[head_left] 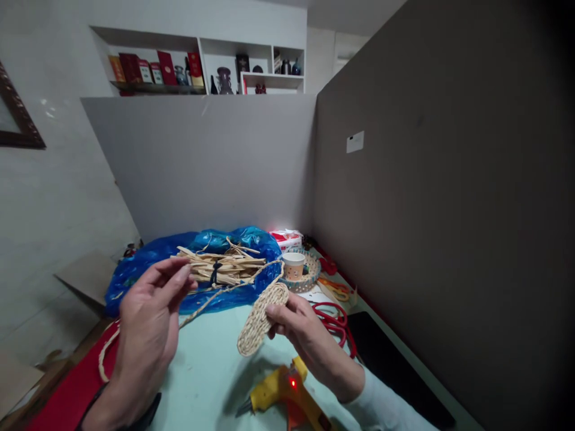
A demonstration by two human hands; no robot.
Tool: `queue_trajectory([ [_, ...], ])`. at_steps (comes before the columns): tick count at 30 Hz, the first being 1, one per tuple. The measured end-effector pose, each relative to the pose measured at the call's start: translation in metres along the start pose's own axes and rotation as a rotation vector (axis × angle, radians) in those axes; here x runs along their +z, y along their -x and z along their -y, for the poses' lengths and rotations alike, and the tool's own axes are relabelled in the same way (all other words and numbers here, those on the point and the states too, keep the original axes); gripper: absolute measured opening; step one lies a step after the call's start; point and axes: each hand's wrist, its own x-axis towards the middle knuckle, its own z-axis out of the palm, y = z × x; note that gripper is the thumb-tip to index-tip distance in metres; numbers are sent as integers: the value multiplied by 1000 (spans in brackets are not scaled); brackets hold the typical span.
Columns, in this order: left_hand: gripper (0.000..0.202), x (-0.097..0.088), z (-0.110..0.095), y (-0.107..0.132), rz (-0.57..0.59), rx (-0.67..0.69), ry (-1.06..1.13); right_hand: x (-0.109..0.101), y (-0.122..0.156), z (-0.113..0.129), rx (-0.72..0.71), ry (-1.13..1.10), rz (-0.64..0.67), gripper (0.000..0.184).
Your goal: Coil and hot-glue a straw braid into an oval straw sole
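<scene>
My right hand [309, 335] grips a flat, oval piece of woven straw [261, 320] between thumb and fingers, tilted above the table. From its upper end a thin braided straw cord [211, 298] runs left and passes out of sight behind my left hand [153, 317]. That left hand is raised, its thumb and fingertips close together in a pinch; whatever is between them, if anything, cannot be made out. Below the woven piece lies a yellow glue gun [274, 388] with a glowing red light, its nozzle pointing left.
Behind my hands, a tied bundle of straw strips [229, 266] rests on a blue plastic bag [148, 263]. A paper cup [293, 266] stands in a woven basket [314, 269]. Red-handled scissors [332, 320] and a black flat panel [395, 365] lie right. Grey partitions [215, 155] enclose the table.
</scene>
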Motion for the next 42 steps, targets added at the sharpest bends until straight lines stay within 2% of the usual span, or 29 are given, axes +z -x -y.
queue_trajectory([
  [3,25,2,-15,-7,36,32,18,6,-7,12,-31,17,49,21],
  [5,23,4,-17,-7,96,39,10,11,-12,20,-64,45,83,23],
  [10,18,2,-9,-3,287,2,-41,27,-25,40,-129,136,163,29],
  [15,25,-9,-3,6,410,-101,-61,38,-33,49,-146,183,226,29],
  [19,33,-10,1,17,420,-249,-92,44,-30,54,-144,187,238,28],
  [24,42,-7,7,19,501,-283,-165,44,-26,58,-124,200,284,23],
  [26,43,-8,8,17,498,-301,-173,42,-28,56,-95,241,288,25],
  [31,39,-15,15,12,450,-247,-165,36,-32,53,-61,286,297,30],
  [36,42,-20,25,4,421,-161,-145,35,-33,49,-62,268,319,26],
  [42,47,-19,27,-3,449,-84,-219,36,-34,47,-69,273,336,21],
])
